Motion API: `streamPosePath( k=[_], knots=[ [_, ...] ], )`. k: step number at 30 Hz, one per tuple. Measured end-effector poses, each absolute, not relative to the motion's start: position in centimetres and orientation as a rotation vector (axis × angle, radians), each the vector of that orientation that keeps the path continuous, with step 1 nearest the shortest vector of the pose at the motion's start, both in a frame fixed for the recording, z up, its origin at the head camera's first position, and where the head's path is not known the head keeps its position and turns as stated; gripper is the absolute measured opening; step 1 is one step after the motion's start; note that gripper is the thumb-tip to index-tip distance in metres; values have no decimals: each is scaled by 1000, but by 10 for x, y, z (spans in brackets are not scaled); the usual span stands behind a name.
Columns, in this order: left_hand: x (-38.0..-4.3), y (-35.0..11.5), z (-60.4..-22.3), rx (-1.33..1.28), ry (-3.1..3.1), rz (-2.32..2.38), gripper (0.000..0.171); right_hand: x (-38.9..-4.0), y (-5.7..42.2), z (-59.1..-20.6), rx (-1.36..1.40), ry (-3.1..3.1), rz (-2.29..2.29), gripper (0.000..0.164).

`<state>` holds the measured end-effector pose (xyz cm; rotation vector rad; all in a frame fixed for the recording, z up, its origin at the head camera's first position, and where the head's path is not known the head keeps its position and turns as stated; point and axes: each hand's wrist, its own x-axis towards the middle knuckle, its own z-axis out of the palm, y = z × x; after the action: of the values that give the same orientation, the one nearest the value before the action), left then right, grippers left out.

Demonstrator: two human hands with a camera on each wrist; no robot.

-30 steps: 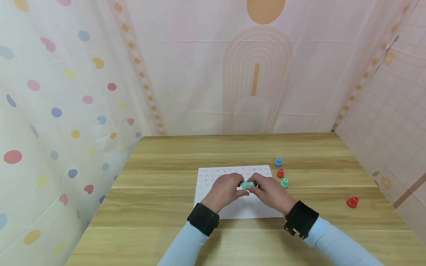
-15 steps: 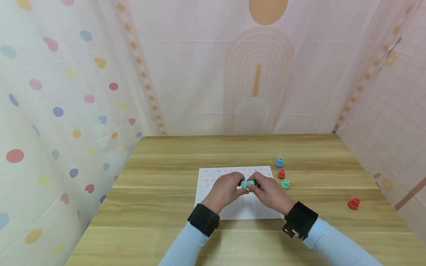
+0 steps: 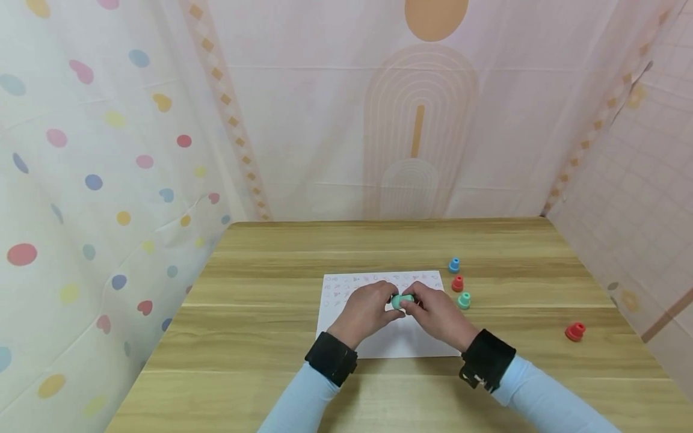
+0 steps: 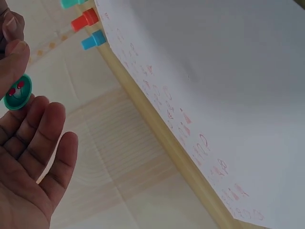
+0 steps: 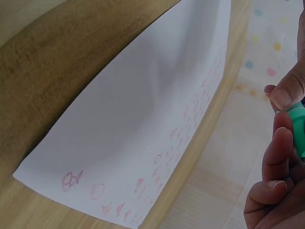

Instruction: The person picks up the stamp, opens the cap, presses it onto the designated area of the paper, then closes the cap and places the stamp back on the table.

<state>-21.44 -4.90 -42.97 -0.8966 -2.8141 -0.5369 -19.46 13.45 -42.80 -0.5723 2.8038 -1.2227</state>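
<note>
Over the white paper [image 3: 400, 340], both hands meet at a small green toy stamp [image 3: 399, 301]. My left hand [image 3: 364, 308] pinches it from the left, its other fingers loosely bent in the left wrist view. From the other side my right hand [image 3: 440, 314] grips it between thumb and fingers. Its round face [image 4: 19, 93], with red cherries on it, points outward in the left wrist view. In the right wrist view the green body [image 5: 298, 126] is partly cut off by the frame edge. Rows of small red prints [image 4: 169, 112] mark the paper's far part.
Right of the paper stand a blue stepped plastic piece [image 3: 454, 265], a red one [image 3: 457, 283] and a green one [image 3: 464, 300]. A larger red piece [image 3: 575, 331] sits farther right on the wooden table [image 3: 260, 282]. Patterned curtains [image 3: 303, 120] hang behind and beside it.
Both hands stay together over the paper, with the green stamp turning slightly between their fingers. The pieces on the table remain where they were.
</note>
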Motion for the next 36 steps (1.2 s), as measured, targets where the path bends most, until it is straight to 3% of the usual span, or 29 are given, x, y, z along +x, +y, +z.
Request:
streamPosePath(
  k=[9,26,36],
  knots=[
    [-216,-52,-432,-822,-2907,-409,61,-197,155,-423,-531,2839,-1159,12],
    [-214,-66,-424,-531,-3149,-191,52,-208,209,-409,-495,2962,-987,19],
    [-215,-69,-428,-504,-3174,-174,48,-246,254,-395,-360,3019,-871,26]
  ],
)
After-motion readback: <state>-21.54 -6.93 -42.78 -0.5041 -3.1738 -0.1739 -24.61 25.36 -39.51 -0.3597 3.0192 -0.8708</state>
